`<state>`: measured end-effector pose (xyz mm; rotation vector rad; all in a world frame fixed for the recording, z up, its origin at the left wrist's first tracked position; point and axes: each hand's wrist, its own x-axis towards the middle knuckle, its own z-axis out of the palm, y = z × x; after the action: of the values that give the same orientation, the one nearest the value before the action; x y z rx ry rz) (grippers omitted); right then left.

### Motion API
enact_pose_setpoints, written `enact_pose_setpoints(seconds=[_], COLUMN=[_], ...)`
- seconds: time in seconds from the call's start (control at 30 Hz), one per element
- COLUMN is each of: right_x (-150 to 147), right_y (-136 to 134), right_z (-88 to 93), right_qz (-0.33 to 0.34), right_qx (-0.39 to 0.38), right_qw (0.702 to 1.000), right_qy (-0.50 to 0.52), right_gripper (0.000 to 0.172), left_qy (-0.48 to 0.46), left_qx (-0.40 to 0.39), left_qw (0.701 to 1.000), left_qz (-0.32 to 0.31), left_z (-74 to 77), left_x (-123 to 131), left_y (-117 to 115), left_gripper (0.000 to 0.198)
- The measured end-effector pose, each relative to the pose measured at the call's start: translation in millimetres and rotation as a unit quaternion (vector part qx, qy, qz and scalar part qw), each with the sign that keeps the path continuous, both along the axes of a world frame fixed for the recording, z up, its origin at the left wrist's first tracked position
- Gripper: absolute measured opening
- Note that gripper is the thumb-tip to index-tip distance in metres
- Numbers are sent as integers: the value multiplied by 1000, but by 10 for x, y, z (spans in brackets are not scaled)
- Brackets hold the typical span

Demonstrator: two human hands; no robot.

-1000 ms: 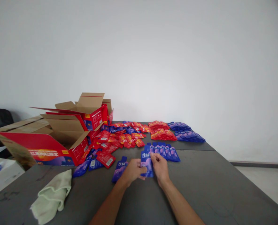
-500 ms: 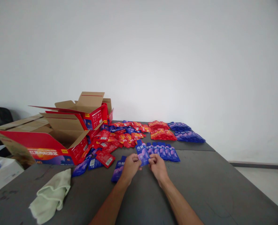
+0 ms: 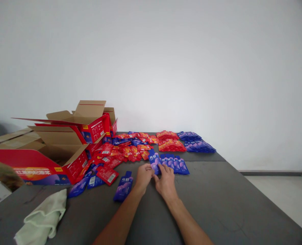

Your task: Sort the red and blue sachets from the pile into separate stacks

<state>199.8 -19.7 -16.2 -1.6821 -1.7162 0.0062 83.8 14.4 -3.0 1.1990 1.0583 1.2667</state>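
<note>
A blue-purple pouch with a narrow top tab is between my two hands, at the left end of an overlapping row of blue pouches. My left hand pinches its lower left edge. My right hand grips the lower right side, fingers lying over its front and thumb at the bottom edge. To the left of my left hand, another blue pouch lies face up on the dark table.
Open red cartons stand at the left, beside a loose heap of red and blue pouches. Stacked red pouches and stacked blue pouches lie at the back. A pale green cloth rests at the front left.
The held pouch has come down against the row's left end. My right hand has shifted left and spread over its front. The whole view has swung slightly right.
</note>
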Motion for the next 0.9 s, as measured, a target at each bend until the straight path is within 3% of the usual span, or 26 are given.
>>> enact_pose_setpoints(seconds=[0.13,0.23,0.37,0.47,0.63,0.9], right_x=[137,248,413,541,722,770], right_y=[73,128,194,219,225,223], right_z=[20,1,-25,-16,-35,-167], right_qz=[-32,-56,-85,-124,-202,-266], right_qx=[-11,-13,-15,-27,-54,-83], right_qw=[999,998,996,992,977,959], right_qy=[-22,-33,-26,-17,-29,-52], right_gripper=[49,50,48,47,44,42], left_qy=[88,216,413,510,561,590], left_qx=[63,108,117,134,131,118], left_qw=[994,970,900,845,816,798], left_qz=[-9,13,73,88,50,24], left_z=[29,48,5,-75,-176,-245], left_x=[183,284,296,228,176,295], left_y=[63,64,-2,-57,-92,-112], left_gripper=[24,28,36,46,60,53])
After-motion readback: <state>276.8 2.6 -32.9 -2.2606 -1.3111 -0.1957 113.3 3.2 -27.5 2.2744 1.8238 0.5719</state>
